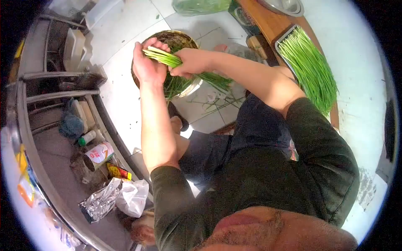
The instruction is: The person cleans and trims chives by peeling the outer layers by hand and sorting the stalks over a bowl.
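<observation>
Over the bin (181, 40) | stalks (164, 57) clamped in right grip (191, 62) | ends (150, 51) at cupped, unclosed left grip (150, 70)

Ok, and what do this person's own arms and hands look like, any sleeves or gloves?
The left sleeve and right sleeve are dark, almost black, ending near the elbows. The left hand and right hand are gloveless, with no watch or ring that I can make out.

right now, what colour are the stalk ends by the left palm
The stalk ends are pale yellow-green, seen in the head view.
</observation>
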A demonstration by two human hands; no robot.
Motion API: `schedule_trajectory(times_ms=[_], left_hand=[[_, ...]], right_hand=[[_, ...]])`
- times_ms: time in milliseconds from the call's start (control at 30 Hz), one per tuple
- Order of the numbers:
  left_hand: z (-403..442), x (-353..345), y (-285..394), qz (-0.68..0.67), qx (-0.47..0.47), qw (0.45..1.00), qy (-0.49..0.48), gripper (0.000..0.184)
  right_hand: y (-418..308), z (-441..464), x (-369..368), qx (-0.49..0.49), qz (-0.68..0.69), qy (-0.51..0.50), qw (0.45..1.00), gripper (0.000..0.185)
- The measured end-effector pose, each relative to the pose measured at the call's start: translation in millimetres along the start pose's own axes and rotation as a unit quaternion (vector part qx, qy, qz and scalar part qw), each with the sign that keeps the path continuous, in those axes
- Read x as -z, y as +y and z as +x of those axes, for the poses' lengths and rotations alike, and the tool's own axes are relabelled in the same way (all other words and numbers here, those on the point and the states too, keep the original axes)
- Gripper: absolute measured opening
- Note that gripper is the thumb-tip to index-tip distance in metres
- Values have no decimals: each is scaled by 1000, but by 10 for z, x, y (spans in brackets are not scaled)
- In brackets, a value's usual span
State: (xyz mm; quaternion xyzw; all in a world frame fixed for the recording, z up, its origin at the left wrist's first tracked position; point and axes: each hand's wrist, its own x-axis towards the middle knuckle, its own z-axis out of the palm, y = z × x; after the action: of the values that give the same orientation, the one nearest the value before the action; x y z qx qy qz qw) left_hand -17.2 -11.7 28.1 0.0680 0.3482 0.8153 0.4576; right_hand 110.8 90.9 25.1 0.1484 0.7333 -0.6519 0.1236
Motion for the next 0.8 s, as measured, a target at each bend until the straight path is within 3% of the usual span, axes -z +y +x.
schedule_trajectory(times_ms=[167,433,567,700,800], left_hand=[[-90,6,118,-1,-51,997,60,52],[-97,-52,144,55,-31,998,31,47],[-121,-95,165,168,-14,986,14,46],[-87,-108,79,191,-22,980,61,39],[-55,-98,42,166,-46,984,43,34]], right_hand=[[-15,0,-81,16,84,-33,996,28],[-142,-35,-119,-50,203,-43,977,30],[-141,-39,-107,-70,257,-29,963,32],[-77,-58,-54,-65,283,-37,956,33],[-32,-64,-7,-62,343,-40,936,35]])
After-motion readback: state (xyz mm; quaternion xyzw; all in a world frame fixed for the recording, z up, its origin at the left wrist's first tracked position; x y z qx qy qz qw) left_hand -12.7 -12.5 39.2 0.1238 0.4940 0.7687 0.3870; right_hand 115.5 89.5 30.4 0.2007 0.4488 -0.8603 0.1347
